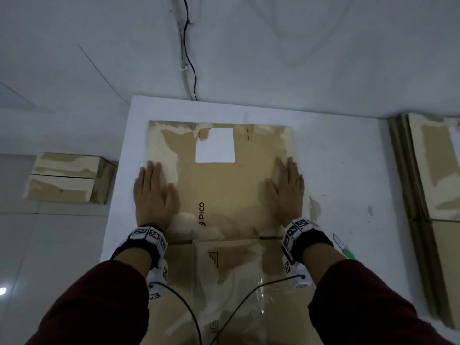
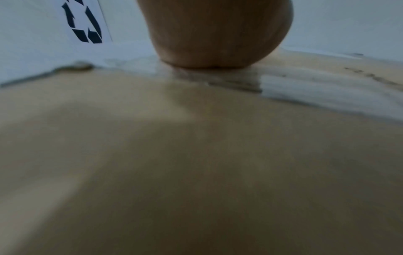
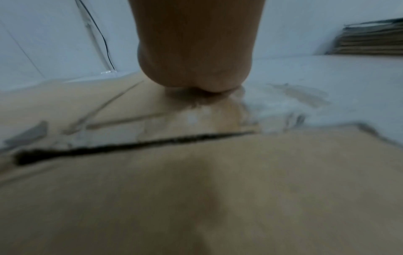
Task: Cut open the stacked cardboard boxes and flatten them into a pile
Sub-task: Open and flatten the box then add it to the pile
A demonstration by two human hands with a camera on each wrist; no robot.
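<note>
A brown cardboard box printed PICO, with a white label, lies flattened on a white table. My left hand presses flat on its left side, fingers straight. My right hand presses flat on its right side the same way. The box's near flaps reach toward me between my forearms. In the wrist views only the heel of each palm shows, the left hand and the right hand both resting on cardboard. A green-handled cutter lies on the table beside my right wrist.
A pile of flattened boxes sits at the table's right end. Two closed boxes stand stacked on the floor to the left. A black cable runs down the wall behind the table. Cables from my wrist cameras trail across the near flaps.
</note>
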